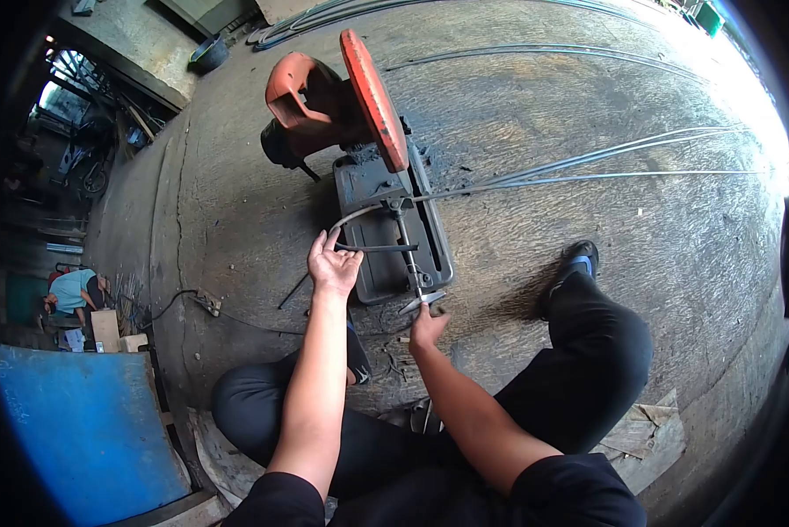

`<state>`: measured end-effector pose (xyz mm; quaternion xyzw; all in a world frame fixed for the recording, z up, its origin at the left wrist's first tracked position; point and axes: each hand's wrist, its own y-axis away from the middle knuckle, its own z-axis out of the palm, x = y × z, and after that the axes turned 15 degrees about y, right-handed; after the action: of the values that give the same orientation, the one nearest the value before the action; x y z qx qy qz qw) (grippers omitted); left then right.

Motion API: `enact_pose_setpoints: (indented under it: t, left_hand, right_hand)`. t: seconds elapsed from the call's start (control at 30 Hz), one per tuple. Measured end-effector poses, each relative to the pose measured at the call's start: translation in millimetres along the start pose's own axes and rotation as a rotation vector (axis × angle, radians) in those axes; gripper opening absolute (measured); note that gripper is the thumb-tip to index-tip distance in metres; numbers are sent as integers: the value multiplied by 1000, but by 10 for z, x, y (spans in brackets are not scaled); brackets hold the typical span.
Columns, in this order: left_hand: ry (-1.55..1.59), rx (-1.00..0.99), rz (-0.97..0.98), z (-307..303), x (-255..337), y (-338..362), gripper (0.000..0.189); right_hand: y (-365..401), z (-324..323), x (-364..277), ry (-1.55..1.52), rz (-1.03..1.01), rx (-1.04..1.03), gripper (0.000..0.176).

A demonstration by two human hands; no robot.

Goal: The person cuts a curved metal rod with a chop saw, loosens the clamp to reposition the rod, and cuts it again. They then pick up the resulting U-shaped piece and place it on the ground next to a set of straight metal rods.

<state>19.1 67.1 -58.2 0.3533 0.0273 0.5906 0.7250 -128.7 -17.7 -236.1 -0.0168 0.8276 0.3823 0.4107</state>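
Concrete floor (500, 299) beneath orange cut-off saw (324, 105)

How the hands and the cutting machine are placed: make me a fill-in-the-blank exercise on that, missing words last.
The silver metal crank is at the person's bare ____ hand.
The thin, dark, bent metal rod is at the person's bare ____ hand.
Long, thin, grey metal rods stretch from beside the dark grey metal base toward the picture's ____ edge.
The large, flat panel at lower left is coloured ____.

Missing words: right; left; right; blue.
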Motion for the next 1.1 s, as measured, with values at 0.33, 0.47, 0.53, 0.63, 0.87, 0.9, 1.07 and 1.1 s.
enact_pose_setpoints:
  t: [0.33,0.47,0.53,0.63,0.87,0.9,1.07,1.1]
  left_hand:
    - [54,-6,-33,33,6,31,62]
    - [66,-68,-71,-65,47,-40,62]
    - [38,-43,-39,-36,37,-20,63]
    - [60,-17,-34,13,19,11,63]
    - [39,-3,-47,-30,11,-6,63]
    - [49,-14,-49,-33,12,1,63]
    - [52,-46,-58,-21,15,-1,64]
    - [53,-39,-61,-15,18,-1,65]
  right_hand:
    - [-223,-246,-177,-511,679,-715,8]
    - [-197,-274,-51,-347,351,-606,22]
    - [-191,-231,25,-530,446,-534,26]
    - [-125,-231,-37,-279,-10,-547,33]
    - [-109,-70,-78,-809,764,-686,10]
    - [-63,-71,-127,-424,471,-316,8]
    - [-173,-283,51,99,-453,-318,38]
    - [-180,-232,72,100,-452,-317,38]
